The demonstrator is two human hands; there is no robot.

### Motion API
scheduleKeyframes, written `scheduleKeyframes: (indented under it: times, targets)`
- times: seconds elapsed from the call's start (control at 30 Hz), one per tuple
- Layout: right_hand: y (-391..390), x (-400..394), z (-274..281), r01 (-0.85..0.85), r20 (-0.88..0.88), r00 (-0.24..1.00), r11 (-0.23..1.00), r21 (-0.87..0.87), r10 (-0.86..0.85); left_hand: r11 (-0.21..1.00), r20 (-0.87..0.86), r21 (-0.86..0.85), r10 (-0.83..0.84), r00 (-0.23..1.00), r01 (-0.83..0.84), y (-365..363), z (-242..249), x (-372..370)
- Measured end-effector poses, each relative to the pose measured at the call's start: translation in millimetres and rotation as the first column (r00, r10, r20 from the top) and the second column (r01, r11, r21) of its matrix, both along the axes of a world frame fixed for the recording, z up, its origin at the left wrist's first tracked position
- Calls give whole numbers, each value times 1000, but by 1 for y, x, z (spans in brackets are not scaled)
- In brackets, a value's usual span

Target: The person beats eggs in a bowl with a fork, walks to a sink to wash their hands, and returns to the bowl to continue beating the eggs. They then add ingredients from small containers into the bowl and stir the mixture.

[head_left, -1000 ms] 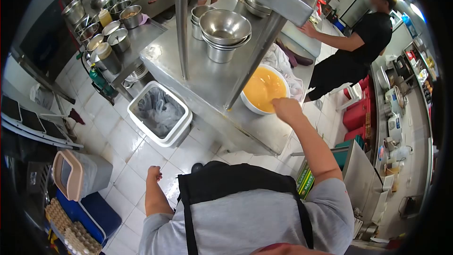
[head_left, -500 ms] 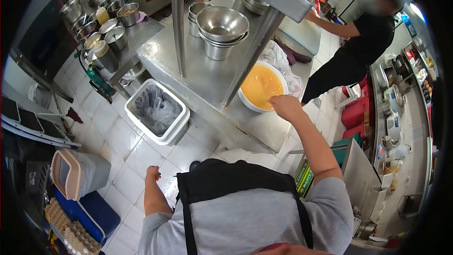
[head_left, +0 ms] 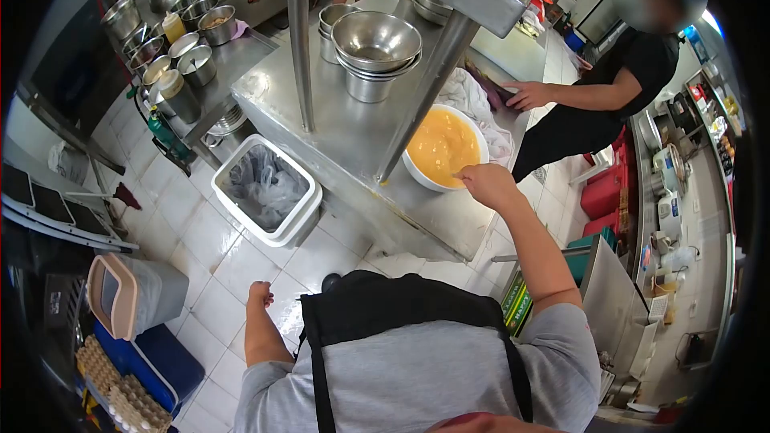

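Note:
A white bowl (head_left: 417,179) of yellow-orange liquid (head_left: 443,144), which looks like beaten egg, stands near the corner of the steel table (head_left: 353,156). At the bowl's near right rim is my right hand (head_left: 488,185), its fingers pinched together over the liquid. Whatever those fingers hold is hidden from me. My left hand (head_left: 261,293) hangs low over the floor tiles with its fingers curled in, and nothing shows in it. Crumpled white cloth (head_left: 473,104) lies against the bowl's far side.
Stacked steel bowls (head_left: 377,42) stand behind the table's post (head_left: 433,96). A lined white bin (head_left: 269,232) is on the floor beside the table. A co-worker (head_left: 634,96) in black stands at the right, one hand (head_left: 529,95) at a dark long object (head_left: 493,92).
The co-worker's arm has come down and nearer, to the dark long object by the cloth. Ripples in the yellow liquid differ. My right hand has shifted slightly; my left hand stays still.

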State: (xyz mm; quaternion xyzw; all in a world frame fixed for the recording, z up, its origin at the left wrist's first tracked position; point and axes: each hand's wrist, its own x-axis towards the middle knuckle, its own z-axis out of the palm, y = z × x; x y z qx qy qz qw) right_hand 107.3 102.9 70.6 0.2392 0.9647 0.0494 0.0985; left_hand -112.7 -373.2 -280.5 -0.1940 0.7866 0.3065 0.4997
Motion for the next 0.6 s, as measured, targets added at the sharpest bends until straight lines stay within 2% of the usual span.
scheduleKeyframes:
  times: [0.03, 0.1, 0.13, 0.23, 0.27, 0.37, 0.4, 0.5, 0.53, 0.6]
  targets:
    - [-3, 1, 6, -14, -73, 997, 997, -73, 9, 1000, -16, 2, 9, 1000, -9, -1, 0, 3]
    - [11, -2, 3, 165, -207, 964, 986, -38, -169, 1000, 16, -8, -11, 1000, 11, -7, 0, 9]
    - [13, -4, 1, 215, -129, 969, 977, 12, -212, 1000, 22, -7, -21, 1000, 22, -5, 5, 7]
    - [-4, 2, 1, -31, -46, 999, 998, -61, 28, 1000, -23, 20, 9, 1000, -9, 5, 13, 3]
    - [-3, 1, 5, -48, -56, 997, 995, -83, 43, 1000, -29, 22, 15, 999, -15, 2, 7, 3]
    - [8, -10, 10, 244, -64, 967, 968, -61, -248, 1000, 6, -9, 1, 1000, -1, -1, 9, 5]
    - [13, -7, 0, 144, 34, 989, 987, 76, -146, 1000, 9, -5, -9, 1000, 9, 2, 16, 5]
    - [7, 1, 12, -10, 47, 999, 983, -182, 19, 1000, -14, 21, -4, 1000, 4, 6, 14, 3]
    - [7, -1, 28, 17, 114, 994, 982, -186, 5, 1000, -21, 19, 0, 1000, 0, 3, 7, 3]
    - [18, -13, 24, 116, 138, 984, 992, -53, -108, 1000, 5, 6, 9, 1000, -9, 0, 3, 6]
